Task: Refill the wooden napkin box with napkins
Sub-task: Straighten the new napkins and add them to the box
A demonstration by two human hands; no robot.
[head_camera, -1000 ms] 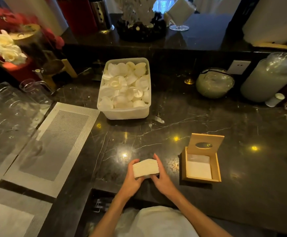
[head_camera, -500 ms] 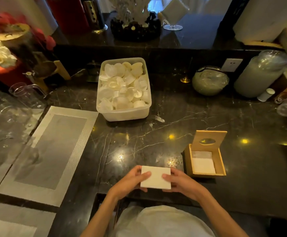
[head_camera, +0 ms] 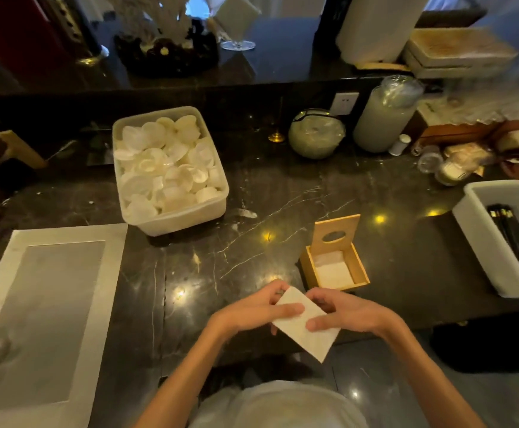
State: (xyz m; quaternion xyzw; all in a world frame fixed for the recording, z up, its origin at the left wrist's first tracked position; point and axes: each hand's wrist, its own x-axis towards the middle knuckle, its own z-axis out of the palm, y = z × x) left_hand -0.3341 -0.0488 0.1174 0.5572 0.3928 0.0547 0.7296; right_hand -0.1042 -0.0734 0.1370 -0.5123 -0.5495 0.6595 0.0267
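Left hand (head_camera: 253,313) and right hand (head_camera: 346,313) pinch a white napkin stack (head_camera: 306,327) from opposite sides, thumbs on top; the lower fingers are hidden beneath it. Just beyond the right fingertips the wooden napkin box (head_camera: 335,270) sits open, lid upright, partly filled. The stack's thickness is unclear.

I can't make out any writing, label, brand or number here. The box (head_camera: 428,110) at the back right of the surface (head_camera: 283,193) has a dark mark on its pale top, too blurred for me to read.
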